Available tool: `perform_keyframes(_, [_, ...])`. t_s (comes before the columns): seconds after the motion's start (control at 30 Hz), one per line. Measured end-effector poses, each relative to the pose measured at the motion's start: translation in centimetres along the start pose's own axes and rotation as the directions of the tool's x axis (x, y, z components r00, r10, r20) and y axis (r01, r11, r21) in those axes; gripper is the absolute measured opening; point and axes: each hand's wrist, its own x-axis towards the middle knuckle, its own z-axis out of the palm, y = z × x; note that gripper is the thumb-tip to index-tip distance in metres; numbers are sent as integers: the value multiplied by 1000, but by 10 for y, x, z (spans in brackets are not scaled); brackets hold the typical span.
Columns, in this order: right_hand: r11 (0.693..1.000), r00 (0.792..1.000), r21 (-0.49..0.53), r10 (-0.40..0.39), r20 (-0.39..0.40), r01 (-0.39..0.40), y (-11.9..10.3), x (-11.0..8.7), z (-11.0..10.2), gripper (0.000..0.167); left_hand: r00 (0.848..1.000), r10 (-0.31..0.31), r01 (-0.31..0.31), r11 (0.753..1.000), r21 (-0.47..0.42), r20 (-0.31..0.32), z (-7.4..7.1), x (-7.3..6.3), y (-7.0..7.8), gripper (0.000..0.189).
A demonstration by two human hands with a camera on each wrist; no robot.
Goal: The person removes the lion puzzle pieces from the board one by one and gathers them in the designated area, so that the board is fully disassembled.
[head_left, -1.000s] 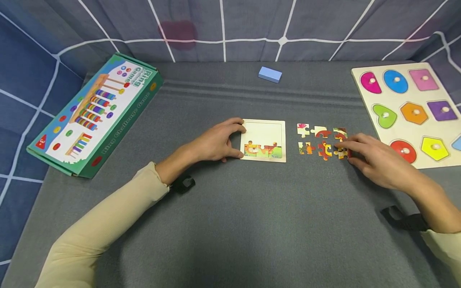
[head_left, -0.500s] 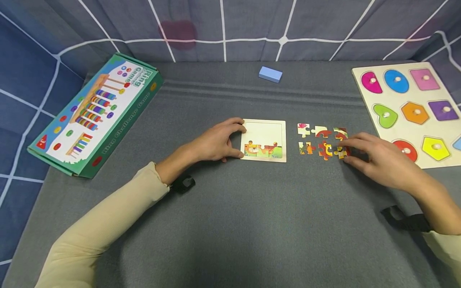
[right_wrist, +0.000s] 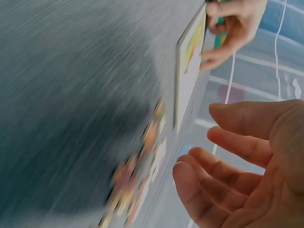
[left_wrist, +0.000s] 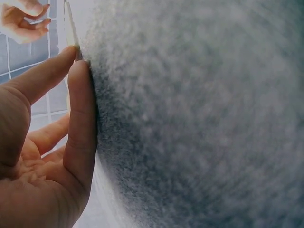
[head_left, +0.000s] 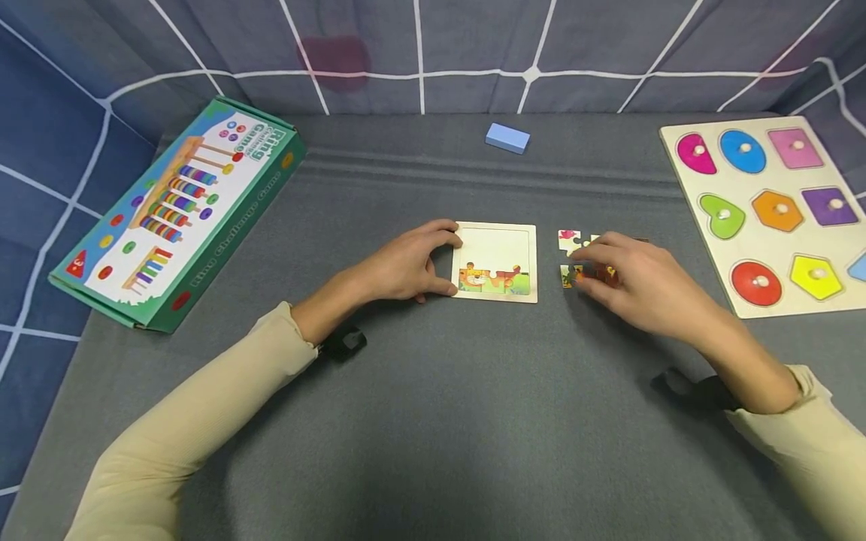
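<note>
A small square wooden jigsaw tray (head_left: 499, 246) lies flat near the middle of the table. Along its lower part runs a strip of fitted picture pieces (head_left: 497, 280). My left hand (head_left: 411, 264) holds the tray by its left edge, thumb at the lower corner and index finger at the upper one. To the right of the tray are several loose jigsaw pieces (head_left: 567, 240) on the cloth. Over them hovers my right hand (head_left: 639, 282), hiding most of them. In the right wrist view its fingers (right_wrist: 228, 171) are loosely bent, thumb apart, with nothing between them.
A green Ring Challenge Game box (head_left: 183, 210) lies at the left. At the back is a blue block (head_left: 507, 138). A wooden knob-shape board (head_left: 744, 263) occupies the right side. Dark cloth with white lines (head_left: 419, 56) rises behind the table.
My right hand has moved left, from the right end of the loose pieces to over their middle and left part. My left hand and the tray have stayed put.
</note>
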Motion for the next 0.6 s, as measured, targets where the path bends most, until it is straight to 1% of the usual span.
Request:
perform_keyframes(0.07, [1000, 1000, 26, -17, 21, 17, -11, 8, 2, 33, 1000, 2, -2, 1000, 0, -2, 0, 0, 0, 63])
perform_keyframes(0.2, [995, 995, 58, -83, 50, 80, -28, 24, 13, 31, 1000, -2, 2, 1000, -4, 3, 0, 0, 0, 64])
perform_keyframes(0.43, [978, 977, 91, -194, 90, 185, -50, 49, 34, 27, 1000, -5, 6, 999, -34, 7, 0, -1, 0, 63])
perform_keyframes(0.5, [977, 973, 86, -205, 103, 197, -53, 54, 38, 27, 1000, -5, 5, 999, -40, 8, 0, -1, 0, 64])
perform_keyframes(0.6, [981, 974, 81, -186, 129, 177, -56, 61, 43, 32, 1000, -3, 3, 999, -36, 8, 0, 0, 0, 64])
